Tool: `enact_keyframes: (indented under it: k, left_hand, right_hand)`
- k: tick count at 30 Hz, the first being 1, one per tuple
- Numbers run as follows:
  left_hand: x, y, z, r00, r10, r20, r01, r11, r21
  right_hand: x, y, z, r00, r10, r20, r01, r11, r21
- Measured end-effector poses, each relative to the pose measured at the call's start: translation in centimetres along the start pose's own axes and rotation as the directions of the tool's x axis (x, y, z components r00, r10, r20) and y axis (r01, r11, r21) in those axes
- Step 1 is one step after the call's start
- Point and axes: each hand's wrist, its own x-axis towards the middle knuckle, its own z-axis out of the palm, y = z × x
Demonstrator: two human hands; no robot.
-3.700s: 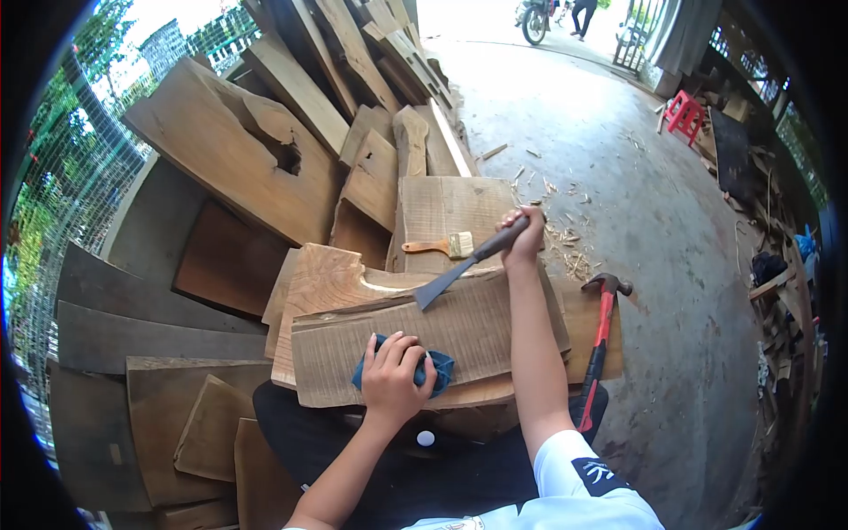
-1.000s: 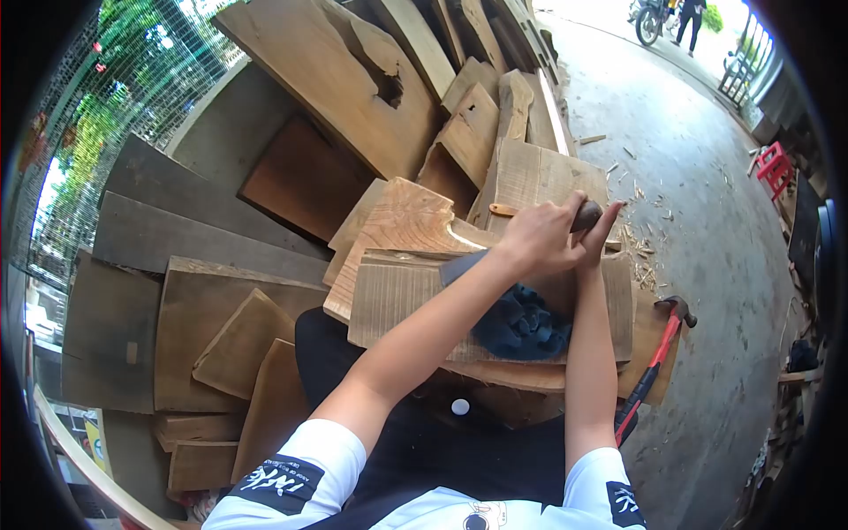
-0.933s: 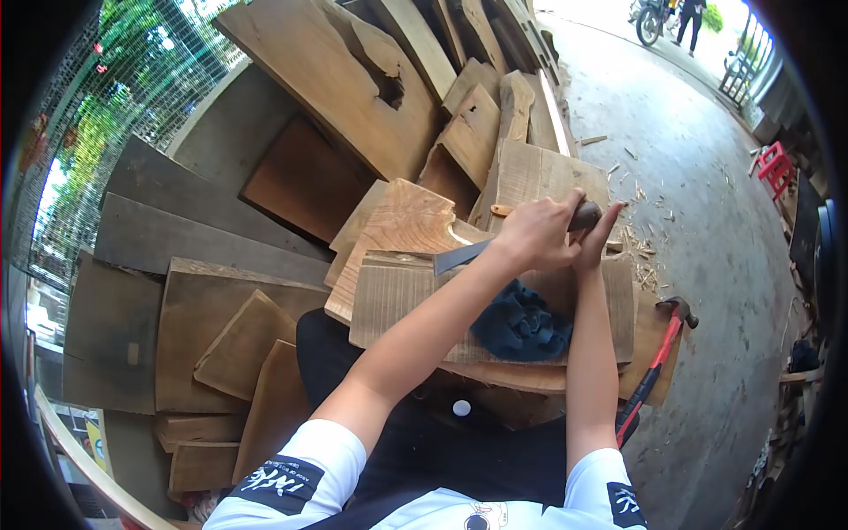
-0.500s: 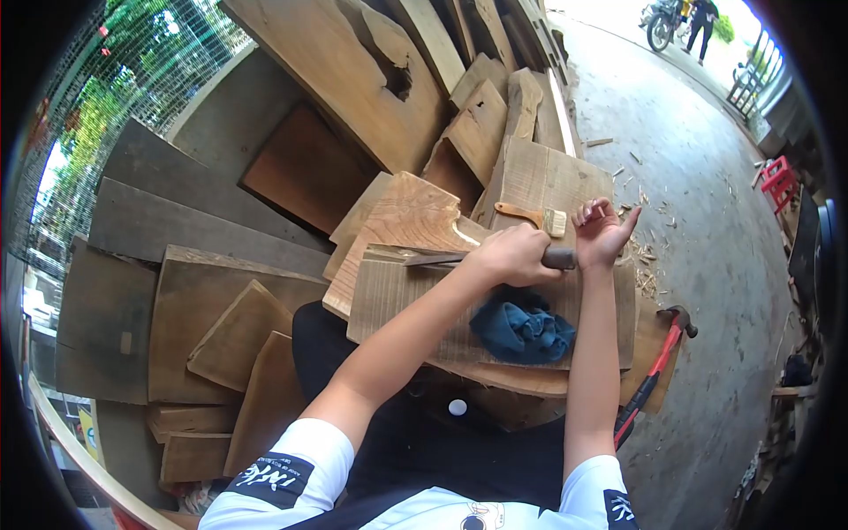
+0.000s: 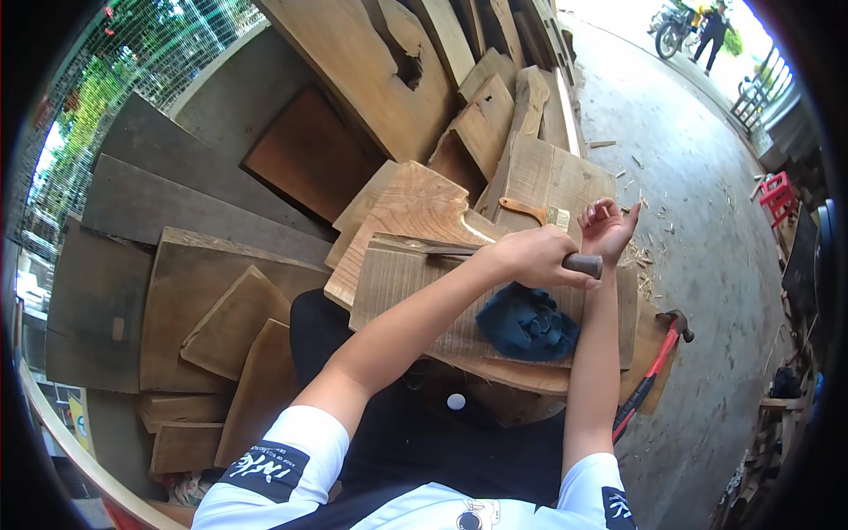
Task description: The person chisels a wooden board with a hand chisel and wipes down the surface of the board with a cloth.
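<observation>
My left hand (image 5: 541, 256) is wrapped round a chisel (image 5: 583, 264). Its rounded handle end sticks out toward my right wrist, while the flat metal blade points left over a wooden board (image 5: 397, 283); my fingers hide the middle. My right hand (image 5: 609, 226) is turned palm up beside the handle, fingers loosely curled, thumb out, holding nothing. A crumpled blue cloth (image 5: 527, 323) lies on the board below my left hand. Just beyond my hands rests a flat brush (image 5: 526, 209) with a wooden handle and pale bristles, partly hidden by the left hand.
A hammer (image 5: 654, 367) with a red and black handle leans at the right. Wooden boards (image 5: 353, 62) are stacked ahead and left. Wood shavings (image 5: 643, 274) litter the concrete floor (image 5: 715, 291). Farther off are a red stool (image 5: 777, 199), a motorcycle (image 5: 671, 37) and a person (image 5: 712, 37).
My left hand has moved slightly right with the chisel, bringing the handle end up to my right wrist. The view has shifted a little; the right hand keeps its palm-up pose.
</observation>
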Motion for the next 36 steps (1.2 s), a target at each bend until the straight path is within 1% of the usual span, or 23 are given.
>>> enact_keyframes:
  k: [3, 5, 6, 7, 8, 9, 11, 12, 14, 15, 18, 23, 27, 29, 33, 34, 35, 36]
  left_hand:
    - [0.0, -0.3, 0.5, 0.998, 0.035, 0.052, -0.033, 0.999, -0.025]
    - [-0.8, -0.4, 0.5, 0.997, 0.004, 0.076, -0.009, 0.998, 0.065]
    - [-1.2, -0.5, 0.4, 0.996, 0.007, 0.084, -0.013, 0.998, 0.064]
    - [-1.6, -0.8, 0.2, 0.998, 0.002, 0.065, -0.008, 0.996, 0.089]
    - [-2.0, -1.1, 0.1, 0.999, -0.004, 0.045, -0.001, 0.994, 0.113]
    - [-2.3, -1.1, -0.1, 1.000, -0.015, 0.024, 0.011, 0.991, 0.133]
    - [-2.5, -0.6, -0.5, 1.000, -0.009, 0.001, 0.009, 0.994, 0.110]
    - [-2.2, -0.3, -0.5, 1.000, 0.024, -0.005, -0.024, 0.997, 0.074]
    - [-1.9, 0.5, -0.2, 0.996, 0.088, -0.033, -0.087, 0.996, 0.011]
    - [-1.9, 0.4, -0.1, 0.996, 0.087, -0.035, -0.087, 0.996, 0.004]
    - [-1.7, 0.4, -0.1, 0.994, 0.106, -0.022, -0.107, 0.993, -0.046]
    - [-2.4, 0.4, 0.4, 0.997, 0.075, 0.004, -0.076, 0.995, 0.059]
    - [-3.6, 1.4, -0.1, 0.997, 0.065, 0.042, -0.068, 0.995, 0.066]
    - [-4.1, 1.6, 0.1, 0.997, 0.062, 0.038, -0.065, 0.993, 0.102]
    - [-5.0, -0.4, 0.5, 1.000, -0.014, 0.017, 0.010, 0.977, 0.212]
    - [-5.1, -0.4, 0.8, 1.000, 0.014, -0.024, -0.008, 0.973, 0.230]
    - [-5.1, -0.3, 0.8, 1.000, 0.010, -0.025, -0.004, 0.973, 0.230]
    - [-5.1, 0.4, 0.6, 0.998, 0.054, -0.022, -0.049, 0.978, 0.205]
  right_hand:
    - [-0.2, -0.1, -0.2, 1.000, -0.003, 0.012, 0.003, 1.000, -0.002]
    - [-0.6, -0.1, 0.0, 1.000, -0.003, -0.003, 0.003, 1.000, 0.018]
    - [-0.7, 0.0, 0.2, 1.000, -0.001, -0.030, 0.002, 1.000, 0.015]
    - [-0.7, 0.0, 0.5, 0.998, -0.003, -0.056, 0.003, 1.000, 0.015]
    - [-0.8, -0.1, 0.7, 1.000, -0.004, -0.021, 0.004, 1.000, 0.000]
    - [-0.8, -0.1, 0.6, 1.000, -0.002, -0.027, 0.002, 1.000, 0.004]
    - [-0.6, 0.1, 1.1, 0.999, -0.027, -0.042, 0.025, 0.999, -0.040]
    - [-0.5, 0.1, 1.0, 1.000, -0.013, 0.003, 0.013, 0.999, -0.042]
    - [-0.4, 0.3, 0.9, 1.000, -0.009, 0.004, 0.009, 0.997, -0.075]
    - [-0.5, 0.3, 0.9, 1.000, -0.009, 0.001, 0.009, 0.994, -0.112]
    - [-0.7, 0.1, 0.7, 1.000, -0.007, 0.004, 0.007, 0.993, -0.117]
    - [-0.8, 0.2, 0.9, 0.999, -0.032, -0.006, 0.031, 0.992, -0.120]
    - [-0.8, 0.4, 0.8, 0.999, -0.045, -0.025, 0.041, 0.992, -0.119]
    - [-0.7, 0.5, 0.7, 0.999, -0.027, -0.039, 0.022, 0.992, -0.125]
    - [-0.9, 0.4, 1.2, 0.999, -0.031, -0.040, 0.023, 0.984, -0.178]
    - [-0.8, 0.6, 1.2, 0.999, -0.027, -0.041, 0.019, 0.984, -0.176]
    - [-0.6, 0.5, 1.2, 0.999, -0.032, -0.021, 0.027, 0.977, -0.213]
    - [-0.5, 0.6, 1.1, 0.999, -0.033, -0.002, 0.032, 0.967, -0.251]
